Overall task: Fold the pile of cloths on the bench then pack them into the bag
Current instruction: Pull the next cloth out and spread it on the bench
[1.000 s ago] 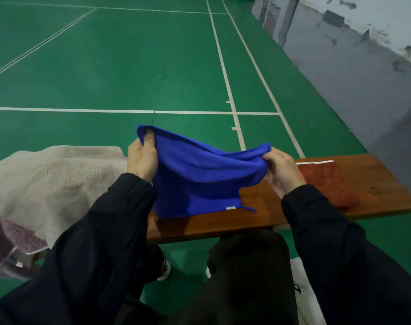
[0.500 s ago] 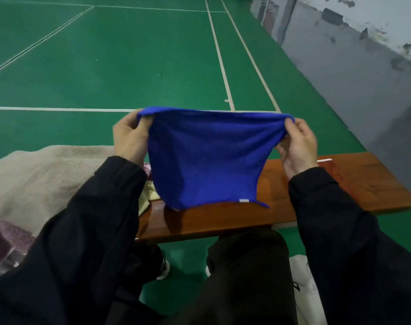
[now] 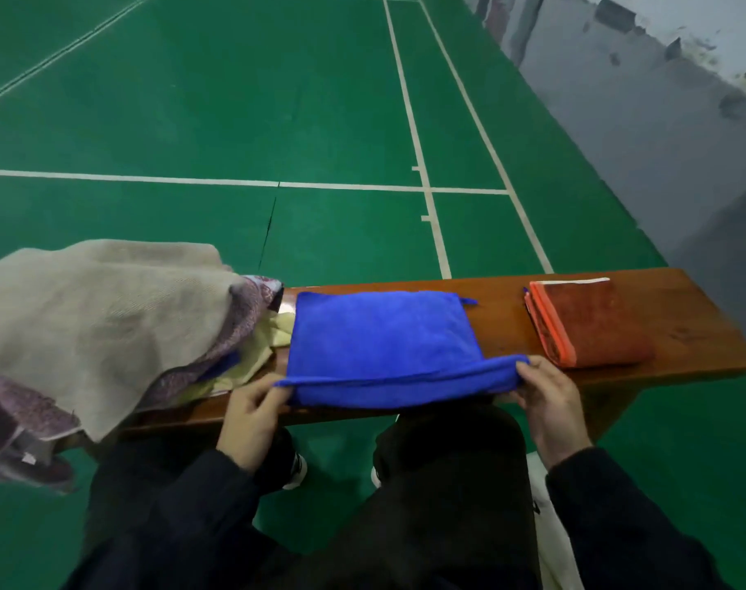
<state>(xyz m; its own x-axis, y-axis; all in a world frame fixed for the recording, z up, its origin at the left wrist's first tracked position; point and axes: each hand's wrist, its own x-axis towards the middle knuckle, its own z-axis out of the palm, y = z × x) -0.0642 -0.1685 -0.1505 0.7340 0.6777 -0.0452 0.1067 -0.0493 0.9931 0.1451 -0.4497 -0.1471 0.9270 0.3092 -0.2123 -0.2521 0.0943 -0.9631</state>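
Blue cloth [image 3: 379, 334] pinched between both hands

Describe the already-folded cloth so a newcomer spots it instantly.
Find the long wooden bench on the green court. Toward its right end lies the red cloth, apart from the blue cloth both hands hold. It alone is a neat folded stack with an orange edge.

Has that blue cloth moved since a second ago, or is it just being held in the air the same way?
Yes. The blue cloth has come down: it now lies flat on the wooden bench, left of the folded red cloth.
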